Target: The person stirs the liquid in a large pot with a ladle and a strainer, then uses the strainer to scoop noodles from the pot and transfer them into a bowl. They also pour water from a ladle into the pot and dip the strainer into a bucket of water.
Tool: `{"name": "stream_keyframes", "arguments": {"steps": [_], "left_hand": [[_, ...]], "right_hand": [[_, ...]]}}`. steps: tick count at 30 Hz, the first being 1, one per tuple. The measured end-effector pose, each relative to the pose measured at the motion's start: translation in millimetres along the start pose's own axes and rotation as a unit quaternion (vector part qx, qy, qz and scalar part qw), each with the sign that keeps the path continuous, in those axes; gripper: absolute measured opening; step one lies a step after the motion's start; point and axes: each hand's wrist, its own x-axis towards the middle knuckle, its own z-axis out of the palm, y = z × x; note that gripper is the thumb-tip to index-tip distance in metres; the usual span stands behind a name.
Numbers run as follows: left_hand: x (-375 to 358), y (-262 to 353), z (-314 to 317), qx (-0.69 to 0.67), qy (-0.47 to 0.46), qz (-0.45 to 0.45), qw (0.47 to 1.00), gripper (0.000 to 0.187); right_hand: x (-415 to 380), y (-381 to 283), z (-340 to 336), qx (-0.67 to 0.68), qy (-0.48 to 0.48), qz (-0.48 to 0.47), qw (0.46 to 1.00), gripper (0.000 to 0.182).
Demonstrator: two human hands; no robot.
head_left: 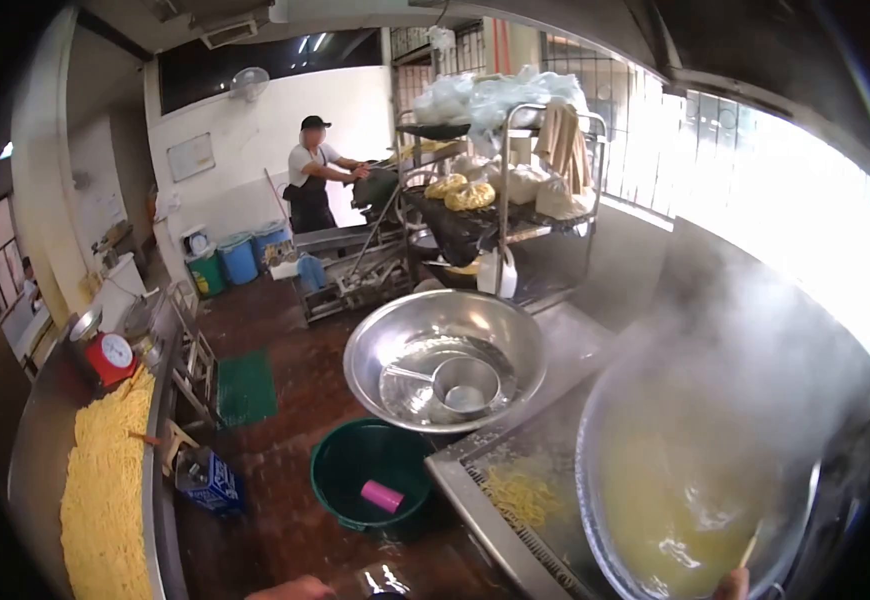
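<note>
At the bottom right edge, my right hand is closed around a thin wooden stick, which reaches over a big metal pan of steaming yellowish liquid. Only a small part of my left hand shows at the bottom edge; its fingers are hidden. Some yellow noodles lie on the metal surface beside the pan. A large metal basin holds water and a metal pot with a handle. Below it stands a green tub with a pink cylinder inside.
Yellow noodles cover the left counter, near a red scale. A blue crate and green mat are on the floor. A person works beside a machine at the back, near a rack of bags.
</note>
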Motion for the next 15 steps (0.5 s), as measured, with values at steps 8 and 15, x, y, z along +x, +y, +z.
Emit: {"name": "stream_keyframes", "arguments": {"steps": [8,15], "left_hand": [[90,-2,29,-0.073,0.074,0.209,0.972,0.033],[103,32,11,0.065,0.003,0.137,0.988,0.050]], "right_hand": [[-133,-93,5,0.087,-0.205,-0.051,0.973,0.023],[-207,-111,9,0.186,-0.391,-0.011,0.901,0.038]]}}
